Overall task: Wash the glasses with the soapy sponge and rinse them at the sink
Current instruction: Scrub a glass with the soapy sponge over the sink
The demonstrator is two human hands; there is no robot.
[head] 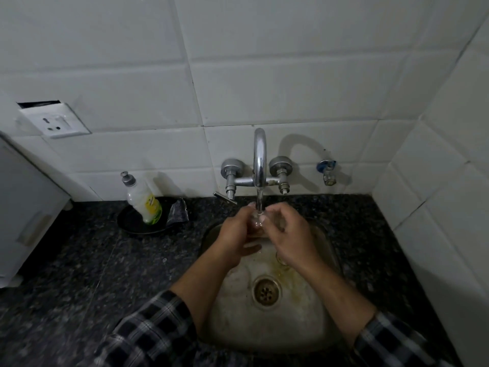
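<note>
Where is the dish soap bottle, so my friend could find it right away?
Start at the steel sink and its curved tap on the white tiled wall. Left of the tap, on the dark speckled counter, sits a round black dish. The dish soap bottle stands in it: clear, with a grey cap and yellow-green label, unlike the dark crumpled thing beside it.

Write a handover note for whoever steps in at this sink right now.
Hands: left hand and right hand both grip a clear glass under the tap spout, over the sink.
Soap bottle stands in a black dish on the counter, dark scrubber at its right edge.
Done: this glass looks to be at rinsing.
Left: finish rinsing; other glasses not visible.
</note>
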